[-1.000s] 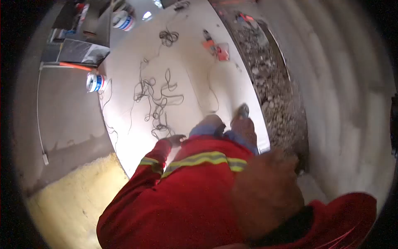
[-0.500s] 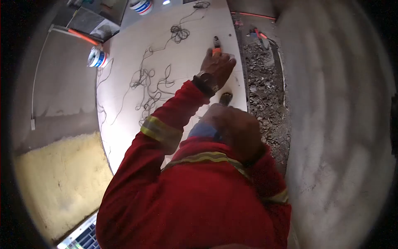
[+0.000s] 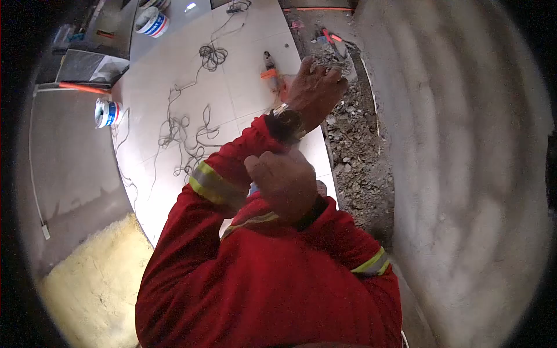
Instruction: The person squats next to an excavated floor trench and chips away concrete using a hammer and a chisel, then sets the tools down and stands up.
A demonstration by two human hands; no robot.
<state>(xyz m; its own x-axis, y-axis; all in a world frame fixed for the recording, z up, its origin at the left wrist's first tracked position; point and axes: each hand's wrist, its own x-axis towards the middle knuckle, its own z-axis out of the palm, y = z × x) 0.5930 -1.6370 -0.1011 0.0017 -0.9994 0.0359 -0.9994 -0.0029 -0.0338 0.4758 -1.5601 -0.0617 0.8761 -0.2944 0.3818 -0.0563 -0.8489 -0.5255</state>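
Observation:
My left hand (image 3: 316, 91), with a watch (image 3: 286, 120) on its wrist, is stretched forward over the edge between the tiles and the rubble. Its fingers are bent but apart, and I see nothing in them. Just left of it on the floor lies a tool (image 3: 269, 72) with a dark metal head and orange parts; its near end is partly covered by the hand. Close to my chest, my right hand (image 3: 284, 181) is curled closed beside the left red sleeve (image 3: 235, 159). Whatever may be inside its fingers is hidden.
Thin cable (image 3: 174, 130) lies in loose tangles across the pale tiles (image 3: 249, 93). Two white buckets, one at the back (image 3: 152, 23) and one at left (image 3: 108, 113), stand there. A rubble strip (image 3: 357, 156) runs along the right wall (image 3: 458, 174); a red-handled tool (image 3: 333, 42) lies at its far end.
My left hand has moved right, off the orange tool, which stays on the floor. My right hand has come left, up to the left sleeve. The view has swung to the right.

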